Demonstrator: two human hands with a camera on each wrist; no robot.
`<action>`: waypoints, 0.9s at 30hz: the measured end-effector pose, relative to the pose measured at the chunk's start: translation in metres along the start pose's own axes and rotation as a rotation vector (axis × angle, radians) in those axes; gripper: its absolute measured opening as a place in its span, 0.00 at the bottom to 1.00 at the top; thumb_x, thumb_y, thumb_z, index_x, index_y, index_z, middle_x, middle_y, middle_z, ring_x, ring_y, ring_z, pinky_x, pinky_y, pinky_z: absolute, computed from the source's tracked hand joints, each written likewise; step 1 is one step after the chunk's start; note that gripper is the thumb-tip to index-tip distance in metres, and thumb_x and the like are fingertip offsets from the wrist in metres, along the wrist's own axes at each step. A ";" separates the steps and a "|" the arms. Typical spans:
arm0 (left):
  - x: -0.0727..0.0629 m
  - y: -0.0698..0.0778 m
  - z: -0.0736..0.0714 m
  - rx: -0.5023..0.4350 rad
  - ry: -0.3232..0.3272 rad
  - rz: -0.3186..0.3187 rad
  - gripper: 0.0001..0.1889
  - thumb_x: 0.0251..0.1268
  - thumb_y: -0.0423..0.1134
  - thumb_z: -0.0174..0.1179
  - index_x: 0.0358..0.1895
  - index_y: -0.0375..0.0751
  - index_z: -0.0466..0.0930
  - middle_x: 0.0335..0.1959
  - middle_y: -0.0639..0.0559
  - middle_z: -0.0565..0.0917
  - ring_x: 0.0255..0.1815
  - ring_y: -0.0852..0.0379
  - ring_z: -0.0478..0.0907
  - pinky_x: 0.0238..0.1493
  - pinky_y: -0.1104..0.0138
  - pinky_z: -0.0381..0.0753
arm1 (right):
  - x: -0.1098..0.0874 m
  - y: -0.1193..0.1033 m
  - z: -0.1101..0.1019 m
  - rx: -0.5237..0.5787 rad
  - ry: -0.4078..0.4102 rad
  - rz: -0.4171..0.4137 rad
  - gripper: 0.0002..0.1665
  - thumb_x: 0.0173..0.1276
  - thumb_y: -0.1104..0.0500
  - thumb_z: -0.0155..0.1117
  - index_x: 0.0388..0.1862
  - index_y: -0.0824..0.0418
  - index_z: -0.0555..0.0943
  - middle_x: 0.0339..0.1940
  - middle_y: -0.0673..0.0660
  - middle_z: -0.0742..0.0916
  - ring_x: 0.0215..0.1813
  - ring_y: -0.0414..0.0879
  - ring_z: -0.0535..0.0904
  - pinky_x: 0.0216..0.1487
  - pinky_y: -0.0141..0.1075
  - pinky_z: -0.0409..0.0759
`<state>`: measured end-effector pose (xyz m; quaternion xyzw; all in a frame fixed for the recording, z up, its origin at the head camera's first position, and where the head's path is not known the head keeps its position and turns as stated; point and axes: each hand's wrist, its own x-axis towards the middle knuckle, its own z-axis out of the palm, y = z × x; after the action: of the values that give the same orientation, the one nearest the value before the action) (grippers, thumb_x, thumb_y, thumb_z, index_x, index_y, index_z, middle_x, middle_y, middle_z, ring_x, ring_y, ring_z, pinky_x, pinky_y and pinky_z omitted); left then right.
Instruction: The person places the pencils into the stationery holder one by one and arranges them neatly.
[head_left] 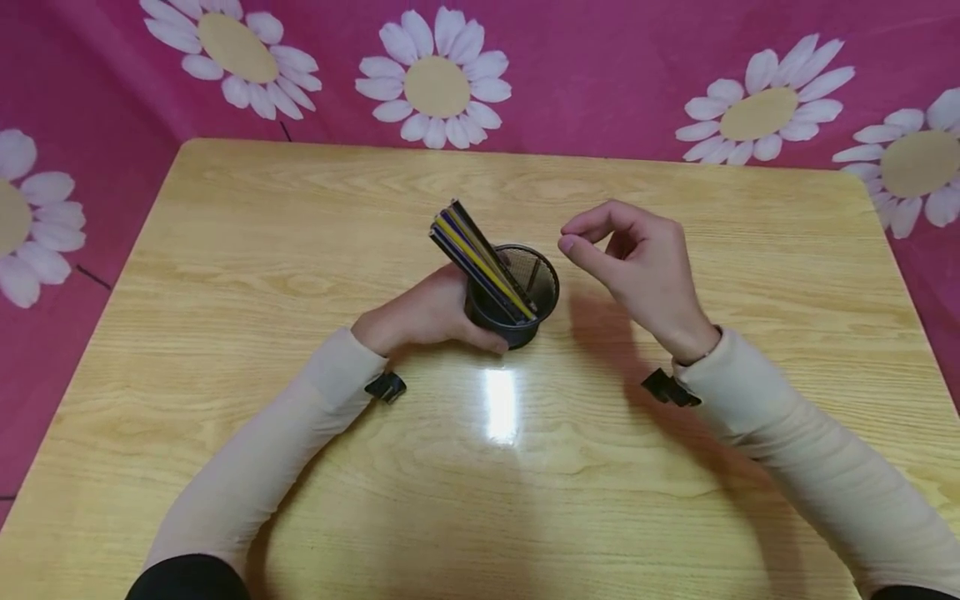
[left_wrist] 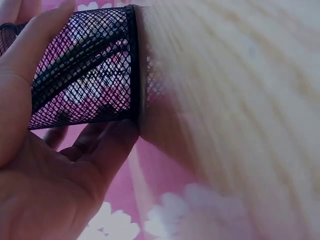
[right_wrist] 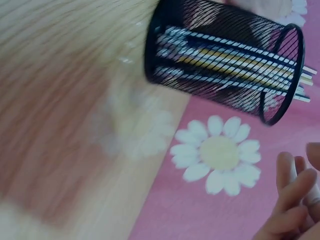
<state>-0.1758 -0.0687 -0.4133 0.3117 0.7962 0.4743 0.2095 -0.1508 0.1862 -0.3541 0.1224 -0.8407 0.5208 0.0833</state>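
A black mesh pencil cup point(head_left: 512, 336) stands on the wooden table, and my left hand point(head_left: 427, 310) grips it from the left. In the left wrist view the fingers and thumb of the left hand point(left_wrist: 65, 170) curl round the mesh wall. Several pencils point(head_left: 480, 258), dark ones and a yellow one, lean leftward inside the cup and stick out past its rim. Their pale ends show beyond the rim in the right wrist view. To the right of the cup, my right hand point(head_left: 645, 258) hovers with fingers loosely bent, thumb and index apart, holding nothing.
The wooden table point(head_left: 315, 200) carries a bright light reflection in front of the cup. Behind it hangs a pink cloth point(head_left: 585, 75) with large white daisies. Each sleeve has a small black strap piece point(head_left: 386, 387) near the wrist.
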 end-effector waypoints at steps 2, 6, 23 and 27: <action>-0.002 0.001 0.001 0.047 0.012 0.006 0.61 0.36 0.43 0.89 0.78 0.42 0.60 0.69 0.51 0.75 0.71 0.60 0.69 0.77 0.66 0.59 | -0.001 0.006 -0.005 0.016 0.003 0.033 0.08 0.70 0.57 0.72 0.44 0.59 0.89 0.33 0.50 0.88 0.20 0.43 0.67 0.21 0.31 0.65; -0.015 0.006 -0.007 0.217 0.036 -0.035 0.67 0.34 0.48 0.89 0.81 0.42 0.53 0.79 0.45 0.63 0.79 0.53 0.56 0.81 0.60 0.51 | -0.003 0.017 -0.017 0.022 0.018 0.090 0.11 0.74 0.55 0.68 0.45 0.62 0.88 0.34 0.53 0.89 0.22 0.45 0.70 0.22 0.31 0.70; 0.025 -0.014 -0.096 0.502 0.270 -0.301 0.45 0.73 0.60 0.59 0.83 0.44 0.50 0.83 0.45 0.55 0.84 0.40 0.43 0.80 0.38 0.38 | 0.072 0.071 -0.015 -0.550 -0.249 0.040 0.44 0.73 0.34 0.58 0.79 0.56 0.67 0.76 0.64 0.73 0.79 0.66 0.61 0.76 0.61 0.59; 0.044 -0.019 -0.098 0.619 0.253 -0.373 0.54 0.68 0.75 0.50 0.86 0.50 0.37 0.86 0.49 0.37 0.84 0.40 0.22 0.73 0.29 0.23 | 0.089 0.076 -0.006 -0.707 -0.353 0.074 0.60 0.67 0.21 0.50 0.87 0.46 0.44 0.87 0.61 0.47 0.83 0.66 0.26 0.77 0.72 0.34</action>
<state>-0.2745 -0.1057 -0.3862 0.1491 0.9644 0.2000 0.0882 -0.2584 0.2134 -0.3927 0.1437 -0.9734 0.1729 -0.0443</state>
